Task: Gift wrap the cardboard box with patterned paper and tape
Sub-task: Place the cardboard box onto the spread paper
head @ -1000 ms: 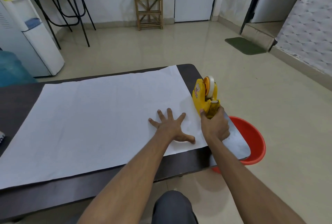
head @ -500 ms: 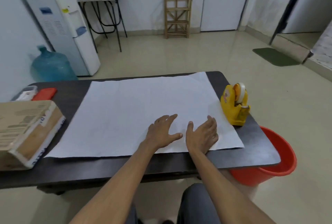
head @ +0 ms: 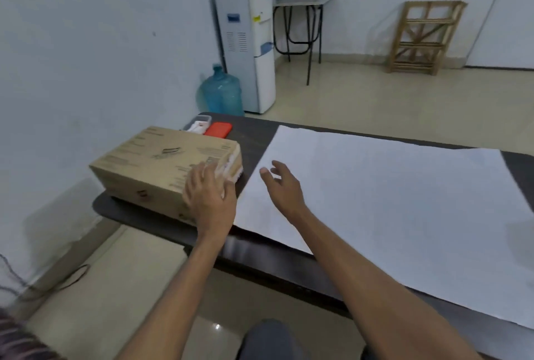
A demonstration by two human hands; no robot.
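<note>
Brown cardboard box [head: 161, 163] lies flat beside white paper sheet [head: 390, 209] spread on the table [head: 254, 134]

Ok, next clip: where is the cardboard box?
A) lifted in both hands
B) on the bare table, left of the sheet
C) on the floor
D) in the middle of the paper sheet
B: the cardboard box rests on the dark table beside the white paper, with only the left hand touching it.
</note>
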